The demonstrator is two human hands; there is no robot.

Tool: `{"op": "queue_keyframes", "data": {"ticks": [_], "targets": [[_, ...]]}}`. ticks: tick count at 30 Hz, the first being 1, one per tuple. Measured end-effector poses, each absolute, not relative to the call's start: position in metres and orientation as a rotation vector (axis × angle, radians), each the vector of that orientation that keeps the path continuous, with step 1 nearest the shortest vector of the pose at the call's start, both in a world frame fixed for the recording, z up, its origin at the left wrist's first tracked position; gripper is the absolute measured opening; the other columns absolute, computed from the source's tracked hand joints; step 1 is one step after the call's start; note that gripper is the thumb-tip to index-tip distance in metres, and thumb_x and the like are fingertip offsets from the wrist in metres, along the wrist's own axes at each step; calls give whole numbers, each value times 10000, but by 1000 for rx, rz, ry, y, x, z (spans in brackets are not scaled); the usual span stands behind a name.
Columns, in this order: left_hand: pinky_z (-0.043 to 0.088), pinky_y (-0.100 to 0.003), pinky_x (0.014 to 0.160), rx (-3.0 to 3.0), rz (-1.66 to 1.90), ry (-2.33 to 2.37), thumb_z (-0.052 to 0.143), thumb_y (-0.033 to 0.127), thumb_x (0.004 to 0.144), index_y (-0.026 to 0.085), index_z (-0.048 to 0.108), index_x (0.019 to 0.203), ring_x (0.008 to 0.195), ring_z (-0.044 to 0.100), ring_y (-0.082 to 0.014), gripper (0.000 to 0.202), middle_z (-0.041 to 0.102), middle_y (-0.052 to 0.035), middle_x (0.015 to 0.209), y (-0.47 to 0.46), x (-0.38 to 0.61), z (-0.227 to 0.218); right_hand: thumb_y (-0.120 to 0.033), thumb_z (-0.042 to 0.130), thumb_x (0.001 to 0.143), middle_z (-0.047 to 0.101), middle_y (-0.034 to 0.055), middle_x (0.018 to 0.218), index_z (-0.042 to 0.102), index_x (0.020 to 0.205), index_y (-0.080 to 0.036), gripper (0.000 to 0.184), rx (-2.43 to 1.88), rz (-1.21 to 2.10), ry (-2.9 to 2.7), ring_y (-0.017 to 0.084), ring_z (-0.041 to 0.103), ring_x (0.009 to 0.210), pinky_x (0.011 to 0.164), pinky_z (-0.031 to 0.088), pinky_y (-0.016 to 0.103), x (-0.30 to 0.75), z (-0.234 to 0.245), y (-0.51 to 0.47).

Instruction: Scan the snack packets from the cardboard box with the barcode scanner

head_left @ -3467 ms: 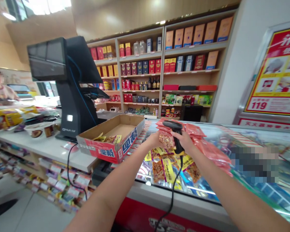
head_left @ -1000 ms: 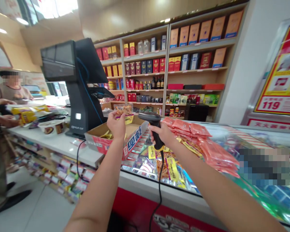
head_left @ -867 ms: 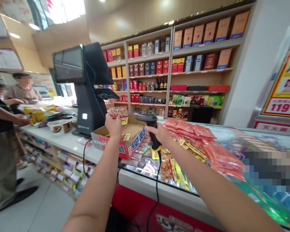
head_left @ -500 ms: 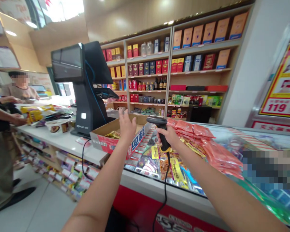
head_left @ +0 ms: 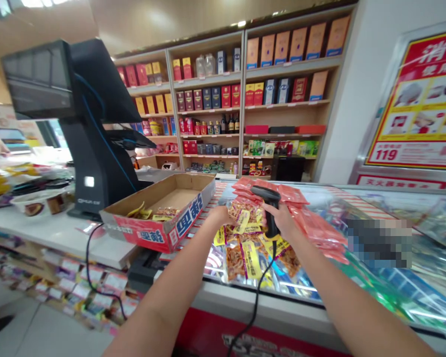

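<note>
Barcode scanner [head_left: 268, 210] in right hand [head_left: 284, 223], snack packets [head_left: 241, 263] just below

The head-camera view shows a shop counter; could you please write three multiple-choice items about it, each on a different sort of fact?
1. Where is the open cardboard box? A on the white counter; B on the floor; C on a shelf.
2. What colour are the flat packets right of the black barcode scanner? A blue; B salmon pink; C green.
3. How is the scanner placed? A lying on the glass; B hanging by its cable; C gripped in the right hand.

1 A: it rests on the counter top.
2 B: their wrappers show pink.
3 C: fingers wrap its handle.
</note>
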State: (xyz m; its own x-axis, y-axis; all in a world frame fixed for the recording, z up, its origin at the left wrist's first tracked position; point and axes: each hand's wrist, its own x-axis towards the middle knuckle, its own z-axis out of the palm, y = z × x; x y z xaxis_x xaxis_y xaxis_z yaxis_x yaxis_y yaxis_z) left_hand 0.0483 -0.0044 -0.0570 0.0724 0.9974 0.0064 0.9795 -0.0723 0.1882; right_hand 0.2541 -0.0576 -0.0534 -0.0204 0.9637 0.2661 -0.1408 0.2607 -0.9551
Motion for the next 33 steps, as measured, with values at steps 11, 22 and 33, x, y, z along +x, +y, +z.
{"op": "queue_keyframes", "data": {"ticks": [11,22,33], "targets": [[461,-247,616,1578,1546,1225,820,174,514,166,640,833,604,591,-137,366,635,37,641,22,33,-79,-431,706,716,583,-2,494,567,616,-176,307,-935,1097,-1456,133,553,383,402,473,252,254,-61,-73],[455,-239,570,955,1560,693,771,213,666,144,640,747,556,577,-118,168,653,-6,657,15,44,-79,-445,731,709,597,-2,544,573,663,-170,320,-835,1178,-1423,126,563,400,401,486,245,253,-61,-77],[100,-160,340,651,1088,290,347,173,966,182,391,629,337,56,-42,341,168,81,486,-4,50,-86,-445,763,652,600,-32,547,524,774,-195,367,-699,1475,-1399,115,544,391,383,485,236,247,-57,-91]]}}
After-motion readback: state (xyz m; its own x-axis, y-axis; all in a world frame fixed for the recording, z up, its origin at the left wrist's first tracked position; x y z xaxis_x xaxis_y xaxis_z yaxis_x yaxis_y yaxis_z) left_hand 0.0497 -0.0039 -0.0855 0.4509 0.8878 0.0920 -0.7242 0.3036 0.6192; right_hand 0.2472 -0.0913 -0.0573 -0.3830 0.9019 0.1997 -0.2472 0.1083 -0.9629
